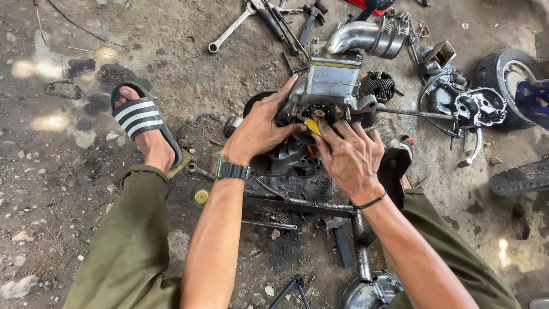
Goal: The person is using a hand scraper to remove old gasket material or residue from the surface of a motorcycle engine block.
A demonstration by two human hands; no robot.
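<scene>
A small motorcycle engine [334,80] sits on the dirty concrete floor between my legs, with a chrome exhaust bend [366,35] on top. My left hand [260,129], a black watch on its wrist, presses flat on the engine's left side with fingers spread. My right hand [349,157] pinches a small yellow-handled tool [313,126] and holds its tip at the round opening [315,111] in the engine's side cover. A black crankcase cover [286,160] lies under both hands.
Wrenches [229,31] and pliers [274,20] lie at the top. Engine parts [477,109] and a tyre [509,71] sit at right. My sandalled left foot [143,123] is on the floor. A metal frame bar [297,206] and pipe [363,257] lie below.
</scene>
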